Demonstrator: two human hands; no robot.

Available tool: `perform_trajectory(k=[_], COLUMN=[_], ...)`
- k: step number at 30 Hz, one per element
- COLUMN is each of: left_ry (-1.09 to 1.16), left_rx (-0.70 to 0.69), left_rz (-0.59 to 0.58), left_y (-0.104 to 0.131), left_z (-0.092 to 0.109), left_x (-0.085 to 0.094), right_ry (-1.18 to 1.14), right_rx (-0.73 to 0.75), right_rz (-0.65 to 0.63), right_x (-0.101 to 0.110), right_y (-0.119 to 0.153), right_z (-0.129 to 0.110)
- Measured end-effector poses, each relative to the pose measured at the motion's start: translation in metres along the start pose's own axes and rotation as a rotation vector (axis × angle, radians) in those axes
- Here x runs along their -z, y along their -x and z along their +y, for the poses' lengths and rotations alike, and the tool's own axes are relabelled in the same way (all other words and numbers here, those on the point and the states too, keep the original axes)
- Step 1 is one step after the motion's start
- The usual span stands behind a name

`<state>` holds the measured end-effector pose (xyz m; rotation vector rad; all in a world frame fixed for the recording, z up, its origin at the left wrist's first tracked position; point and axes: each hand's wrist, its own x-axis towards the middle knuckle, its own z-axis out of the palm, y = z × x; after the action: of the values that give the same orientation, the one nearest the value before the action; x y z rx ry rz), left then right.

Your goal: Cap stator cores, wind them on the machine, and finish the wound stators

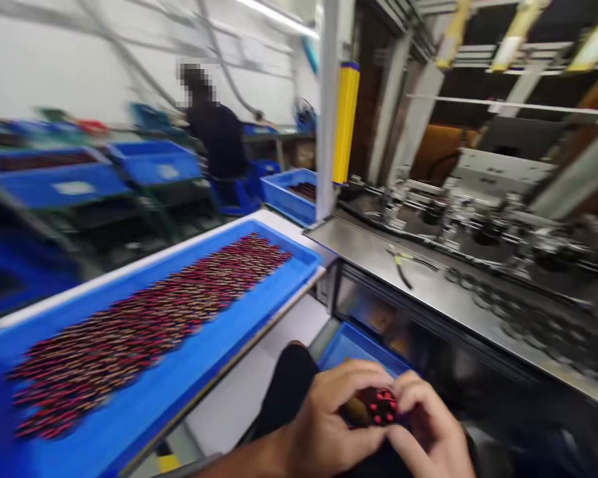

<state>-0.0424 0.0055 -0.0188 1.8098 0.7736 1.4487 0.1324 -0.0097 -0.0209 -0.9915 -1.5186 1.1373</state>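
Close to my lap, both hands are curled around a small round dark part with pinkish-red spots [383,406]. My left hand [333,421] grips it from the left, thumb below and fingers above. From the right, my right hand [431,421] pinches at its edge with thumb and forefinger. The fingers hide much of the part, and its exact kind is too blurred to tell. To the left lies a long shallow blue tray [189,378] with many thin red, black and tan pieces [154,312] in dense rows.
On the right, a metal workbench [363,249] holds pliers [401,265], a line of dark rings [488,299] and machine fixtures [443,212]. A blue bin [353,345] sits below my hands. Farther back are blue crates [154,162], a yellow guard [346,123] and a seated person [216,139].
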Motion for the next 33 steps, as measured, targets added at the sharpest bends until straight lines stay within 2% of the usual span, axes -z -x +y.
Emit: perform_trajectory(k=[3, 7, 9, 11, 16, 20, 23, 28, 31, 33], left_ry=[-0.028, 0.098, 0.2, 0.223, 0.077, 0.028, 0.067, 0.348, 0.389, 0.374], left_rx=[-0.085, 0.041, 0.113, 0.139, 0.053, 0.041, 0.068, 0.203, 0.239, 0.253], left_rz=[-0.005, 0.001, 0.025, 0.032, -0.018, -0.059, -0.046, -0.004, 0.01, 0.028], left_y=[-0.001, 0.004, 0.006, 0.007, 0.002, 0.003, 0.006, 0.009, 0.007, 0.005], left_z=[0.003, 0.004, 0.001, -0.002, 0.004, 0.008, 0.006, 0.001, 0.001, 0.002], left_x=[0.001, -0.003, -0.005, -0.006, -0.007, -0.008, -0.009, -0.01, -0.011, -0.01], right_ry=[-0.174, -0.402, -0.424, -0.35, -0.045, 0.05, -0.021, -0.286, -0.369, -0.395], right_rx=[-0.049, -0.135, -0.17, -0.141, 0.142, 0.175, 0.092, -0.184, -0.156, -0.109], right_rz=[0.008, 0.161, 0.194, 0.18, 0.131, 0.174, 0.225, 0.227, 0.22, 0.17], right_x=[-0.006, -0.017, -0.017, -0.013, -0.001, -0.001, -0.002, -0.001, -0.001, -0.002], right_y=[0.006, 0.022, 0.027, 0.026, 0.012, 0.01, 0.014, 0.019, 0.02, 0.022], right_z=[0.006, 0.022, 0.027, 0.025, -0.003, -0.015, -0.011, 0.005, 0.01, 0.012])
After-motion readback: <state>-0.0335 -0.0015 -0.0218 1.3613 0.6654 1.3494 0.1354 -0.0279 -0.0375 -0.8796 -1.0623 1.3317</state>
